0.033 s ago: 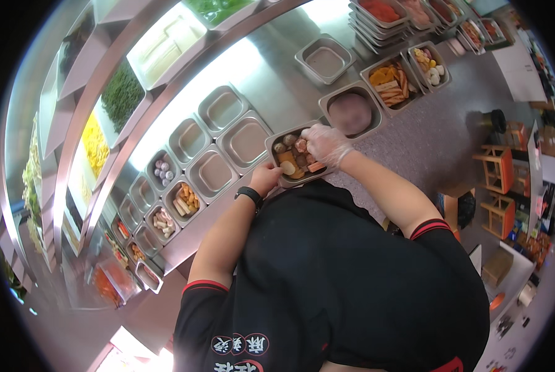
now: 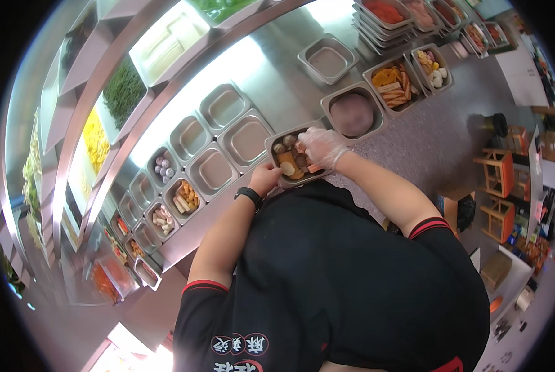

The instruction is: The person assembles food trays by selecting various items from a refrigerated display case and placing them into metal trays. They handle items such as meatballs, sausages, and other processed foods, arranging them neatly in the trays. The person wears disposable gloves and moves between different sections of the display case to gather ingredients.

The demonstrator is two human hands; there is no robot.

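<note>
A steel food pan (image 2: 269, 150) stands at the counter's near edge, close to my black shirt. Brownish balls (image 2: 281, 148), yellow-orange slices (image 2: 296, 173) and a round pale slice (image 2: 287, 168) lie in it. My bare left hand (image 2: 265, 178), with a black band at the wrist, grips the pan's near left rim, thumb on the inside. Over the pan's right half, my right hand (image 2: 324, 147) in a clear plastic glove reaches down with bent, closed fingers among pinkish balls. Whatever its fingertips hold is hidden. A pink stick-shaped piece (image 2: 314, 168) shows below that hand.
Several steel pans line the left, including an empty one (image 2: 246, 139) and one with yellow pieces (image 2: 186, 198). To the right are a pan with a purplish round mass (image 2: 352, 115), a pan of orange slices (image 2: 389, 80) and stacked pans (image 2: 376, 40). Angled display bins (image 2: 125, 93) rise at left.
My right hand has shifted slightly left and down in the pan, covering more of the pinkish balls. My left hand keeps its place on the rim.
</note>
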